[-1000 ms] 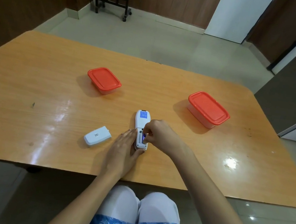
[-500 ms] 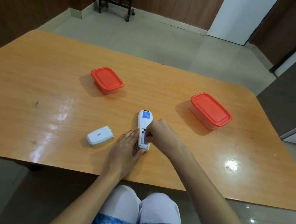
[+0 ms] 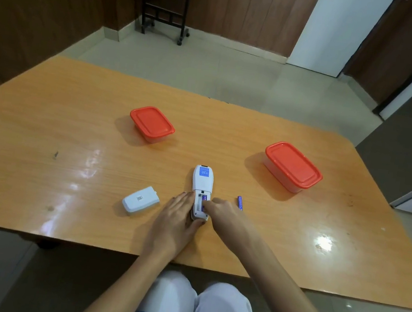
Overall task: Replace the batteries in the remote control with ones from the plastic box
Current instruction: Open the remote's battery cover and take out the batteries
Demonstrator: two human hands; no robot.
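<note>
Lying face-down by the tabletop's (image 3: 45, 134) near edge, the remote control (image 3: 202, 181) has the left hand (image 3: 175, 220) flat against its side, fingers straight. Right hand (image 3: 221, 210) pinches the seated battery (image 3: 203, 202) in the open bay. Loose battery (image 3: 240, 202) sits just right of it.

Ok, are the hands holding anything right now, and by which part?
Left hand lies flat, bracing the remote control at its near left edge. Right hand pinches the battery in the compartment by its near end.
</note>
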